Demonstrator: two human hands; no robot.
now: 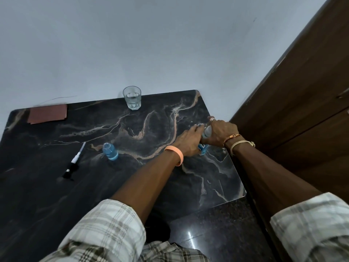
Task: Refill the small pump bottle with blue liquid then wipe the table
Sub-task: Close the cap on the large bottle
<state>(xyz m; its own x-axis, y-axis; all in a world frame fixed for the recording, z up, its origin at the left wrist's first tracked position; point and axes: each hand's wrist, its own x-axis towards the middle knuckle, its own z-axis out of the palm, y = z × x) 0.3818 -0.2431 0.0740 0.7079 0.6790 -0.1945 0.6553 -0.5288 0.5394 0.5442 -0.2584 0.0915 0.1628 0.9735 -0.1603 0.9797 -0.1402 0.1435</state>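
Gripping the refill bottle (206, 133) at mid-right

At lower left, the pump head (72, 164) is pointing its tube up-right. The small pump bottle (110, 152) is standing upright, mouth open, well left of both hands. The left hand (188, 140) is wrapping the refill bottle's blue base; the right hand (222, 132) is curling round its upper end, axis near-vertical.

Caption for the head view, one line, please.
Left hand and right hand grip a blue refill bottle near the table edge; small bottle stands open, pump beside it.

Glossy marble table (132, 182); clear glass tumbler (132, 97); matt wooden door (302, 95).
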